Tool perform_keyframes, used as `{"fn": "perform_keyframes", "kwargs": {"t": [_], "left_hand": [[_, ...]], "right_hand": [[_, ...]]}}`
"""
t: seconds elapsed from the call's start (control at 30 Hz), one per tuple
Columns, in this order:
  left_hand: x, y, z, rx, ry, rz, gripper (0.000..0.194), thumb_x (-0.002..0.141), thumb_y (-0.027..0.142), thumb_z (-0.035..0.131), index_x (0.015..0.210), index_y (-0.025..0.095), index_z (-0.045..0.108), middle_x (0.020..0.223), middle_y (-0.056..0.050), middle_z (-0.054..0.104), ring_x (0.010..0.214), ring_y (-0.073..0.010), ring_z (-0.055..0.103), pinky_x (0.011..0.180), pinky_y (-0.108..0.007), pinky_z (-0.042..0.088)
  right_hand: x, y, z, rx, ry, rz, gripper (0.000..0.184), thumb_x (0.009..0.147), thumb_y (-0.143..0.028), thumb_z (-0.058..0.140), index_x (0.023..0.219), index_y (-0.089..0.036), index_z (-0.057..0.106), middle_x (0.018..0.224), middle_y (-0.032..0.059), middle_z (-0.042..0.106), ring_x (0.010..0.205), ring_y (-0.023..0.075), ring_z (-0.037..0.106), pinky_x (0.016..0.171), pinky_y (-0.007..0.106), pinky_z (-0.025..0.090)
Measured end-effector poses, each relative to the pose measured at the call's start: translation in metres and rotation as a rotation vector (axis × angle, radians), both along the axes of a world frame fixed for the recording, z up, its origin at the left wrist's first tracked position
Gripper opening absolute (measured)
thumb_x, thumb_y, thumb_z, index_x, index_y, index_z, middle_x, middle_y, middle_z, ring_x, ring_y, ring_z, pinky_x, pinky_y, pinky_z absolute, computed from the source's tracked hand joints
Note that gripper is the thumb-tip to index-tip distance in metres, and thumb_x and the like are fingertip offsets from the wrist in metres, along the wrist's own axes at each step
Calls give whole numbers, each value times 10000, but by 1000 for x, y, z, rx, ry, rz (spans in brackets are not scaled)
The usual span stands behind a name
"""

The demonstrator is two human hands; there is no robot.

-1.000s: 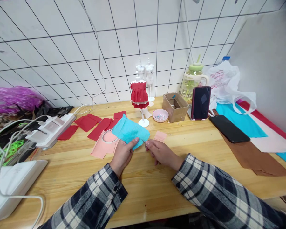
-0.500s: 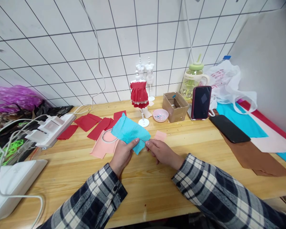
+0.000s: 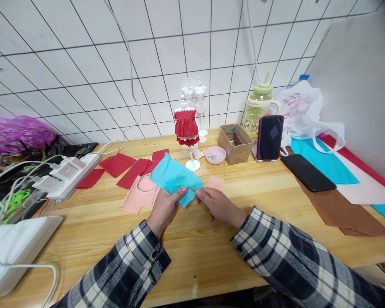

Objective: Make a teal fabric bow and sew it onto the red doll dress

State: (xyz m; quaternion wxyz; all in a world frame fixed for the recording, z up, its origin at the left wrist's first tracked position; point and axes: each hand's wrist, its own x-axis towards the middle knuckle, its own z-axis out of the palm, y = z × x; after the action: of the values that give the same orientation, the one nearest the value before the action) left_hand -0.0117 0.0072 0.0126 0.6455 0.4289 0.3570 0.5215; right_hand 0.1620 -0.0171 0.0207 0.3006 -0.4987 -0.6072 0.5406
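A turquoise piece of cloth (image 3: 173, 176) is held up over the wooden table (image 3: 192, 239). My left hand (image 3: 164, 209) pinches its lower edge with thumb on top. My right hand (image 3: 216, 204) pinches the cloth's right corner, fingers closed. Under the cloth lie pink cloth pieces (image 3: 137, 197) with a tape ring (image 3: 146, 184), and a small pink square (image 3: 215, 182). Red cloth pieces (image 3: 125, 167) are spread behind. A small mannequin in a red pleated dress (image 3: 186, 127) stands on a white stand just beyond.
A power strip with plugs (image 3: 64, 173) and a white device (image 3: 16, 246) sit at left. A pink bowl (image 3: 215, 155), cardboard box (image 3: 235, 143), jug (image 3: 258, 109), upright phone (image 3: 270, 137), flat phone (image 3: 308, 172) and coloured sheets (image 3: 340, 205) lie at right.
The cloth's right corner has been drawn in toward my right fingers and the lower edge folded slightly; both hands stay in nearly the same place.
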Motion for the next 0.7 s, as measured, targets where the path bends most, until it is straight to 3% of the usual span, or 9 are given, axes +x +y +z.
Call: {"fn": "perform_keyframes", "kwargs": {"t": [0.3, 0.53, 0.7], "left_hand": [[-1, 1, -2, -11, 31, 4, 349, 690, 230, 804, 1001, 146, 669, 992, -79, 738, 874, -222, 690, 891, -397, 518], [0, 1, -2, -15, 28, 34, 376, 668, 233, 817, 1010, 164, 676, 1003, -77, 741, 879, -235, 694, 878, -406, 528], [0, 1, -3, -33, 31, 36, 376, 658, 247, 823, 998, 165, 684, 1032, -83, 741, 924, -251, 691, 869, -405, 535]], "right_hand": [[0, 1, 0, -5, 4, -9, 384, 940, -531, 401, 786, -195, 508, 585, -45, 412, 458, 93, 433, 345, 194, 387], [1, 1, 2, 80, -83, -11, 335, 958, -438, 406, 759, -192, 516, 599, -38, 448, 506, 97, 464, 451, 207, 386], [0, 1, 0, 53, -44, -3, 365, 942, -506, 417, 784, -194, 519, 633, -34, 465, 514, 97, 468, 431, 204, 393]]}}
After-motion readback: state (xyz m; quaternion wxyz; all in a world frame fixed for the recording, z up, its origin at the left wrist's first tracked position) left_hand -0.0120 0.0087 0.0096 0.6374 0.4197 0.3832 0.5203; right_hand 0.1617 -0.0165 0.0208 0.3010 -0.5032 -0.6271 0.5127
